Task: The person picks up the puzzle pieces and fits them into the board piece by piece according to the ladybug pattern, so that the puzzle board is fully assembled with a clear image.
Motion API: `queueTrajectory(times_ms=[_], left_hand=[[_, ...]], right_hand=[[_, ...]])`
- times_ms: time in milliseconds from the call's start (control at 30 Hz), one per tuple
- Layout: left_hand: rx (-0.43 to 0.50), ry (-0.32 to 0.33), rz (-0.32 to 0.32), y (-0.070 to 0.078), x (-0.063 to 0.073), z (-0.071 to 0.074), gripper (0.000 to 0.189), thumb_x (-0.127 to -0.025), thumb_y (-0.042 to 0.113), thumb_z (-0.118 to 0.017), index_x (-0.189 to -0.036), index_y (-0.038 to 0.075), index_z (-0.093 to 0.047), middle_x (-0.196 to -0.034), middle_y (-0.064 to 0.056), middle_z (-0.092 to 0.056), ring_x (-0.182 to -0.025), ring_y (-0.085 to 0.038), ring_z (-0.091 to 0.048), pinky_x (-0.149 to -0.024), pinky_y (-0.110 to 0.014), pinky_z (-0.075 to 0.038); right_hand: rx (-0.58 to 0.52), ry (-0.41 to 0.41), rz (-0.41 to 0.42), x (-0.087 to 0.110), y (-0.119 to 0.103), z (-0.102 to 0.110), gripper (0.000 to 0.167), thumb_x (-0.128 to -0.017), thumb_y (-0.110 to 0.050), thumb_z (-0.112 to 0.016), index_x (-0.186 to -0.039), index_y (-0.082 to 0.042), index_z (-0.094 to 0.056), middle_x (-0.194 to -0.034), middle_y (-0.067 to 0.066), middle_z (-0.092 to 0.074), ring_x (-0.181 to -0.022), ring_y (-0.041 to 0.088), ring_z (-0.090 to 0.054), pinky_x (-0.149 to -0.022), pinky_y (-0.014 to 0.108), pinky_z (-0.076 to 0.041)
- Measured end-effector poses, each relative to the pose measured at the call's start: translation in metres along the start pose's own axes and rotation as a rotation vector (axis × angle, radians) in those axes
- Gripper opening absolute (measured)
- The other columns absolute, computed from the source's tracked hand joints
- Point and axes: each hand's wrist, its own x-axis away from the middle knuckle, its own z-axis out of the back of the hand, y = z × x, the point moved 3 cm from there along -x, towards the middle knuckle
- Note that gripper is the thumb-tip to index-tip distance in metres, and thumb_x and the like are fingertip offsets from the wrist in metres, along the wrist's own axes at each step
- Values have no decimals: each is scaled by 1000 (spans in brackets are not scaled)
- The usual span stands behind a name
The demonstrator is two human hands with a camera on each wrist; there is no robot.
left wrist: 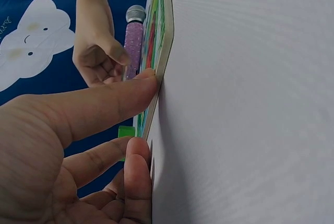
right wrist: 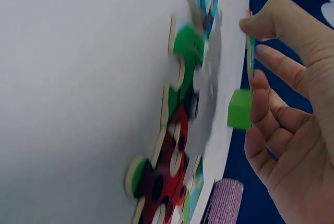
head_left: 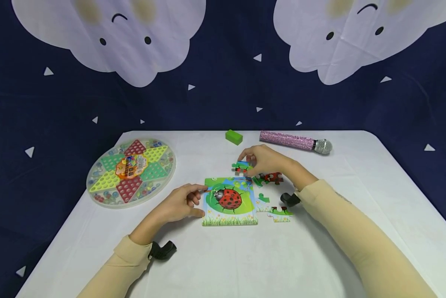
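A square ladybug picture board (head_left: 230, 199) lies in the middle of the white table. My left hand (head_left: 182, 201) touches its left edge with thumb and index finger. In the left wrist view the thumb (left wrist: 141, 89) rests against the board's pale side edge. My right hand (head_left: 267, 159) pinches a green, blue and red jigsaw piece (head_left: 241, 166) between thumb and fingertips, above the board's far edge. That piece (right wrist: 251, 51) shows nearly edge-on in the right wrist view. Loose red-and-black pieces (head_left: 274, 178) and grass-printed pieces (head_left: 281, 214) lie right of the board.
A round Chinese checkers board (head_left: 131, 171) with marbles lies at the left. Toward the back are a green block (head_left: 233, 137) and a glittery pink microphone (head_left: 295, 142). A dark cloth printed with clouds (head_left: 223, 103) hangs behind the table.
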Motion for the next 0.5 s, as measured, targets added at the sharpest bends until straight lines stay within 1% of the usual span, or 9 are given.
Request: queueTrajectory(times_ms=[100,200,267,500], left_hand=[[-3,2,-1,0,0,0,73,-81,3,-93,-147,1,-62,-103,-8,-59,-86,-18,-52,-73,-24,-46],[-5,4,-3,0,0,0,73,-80,4,-93,-147,1,-62,-103,-8,-59,-86,-18,-52,-73,-24,-46],[-7,3,-5,0,0,0,73,-81,4,-93,-147,1,-62,-104,-8,-59,-86,-18,-52,-73,-24,-46],[-6,2,-6,1,0,0,73,-81,4,-93,-147,1,-62,-104,-8,-60,-86,-18,-52,-73,-23,-45]], right_hand=[[-26,-21,36,2,-8,-4,50,-86,-19,-86,-134,-17,-73,-114,5,-70,-95,20,-59,-87,38,-51],[-35,-37,71,4,-13,-9,48,-87,-17,-86,-133,-19,-74,-114,4,-70,-98,21,-59,-89,39,-52],[-39,-48,87,5,-17,-12,48,-87,-17,-86,-133,-20,-74,-113,4,-70,-98,21,-59,-89,39,-52],[-40,-94,141,5,-29,-24,48,-86,-14,-84,-132,-19,-75,-108,2,-69,-90,17,-56,-82,34,-50]])
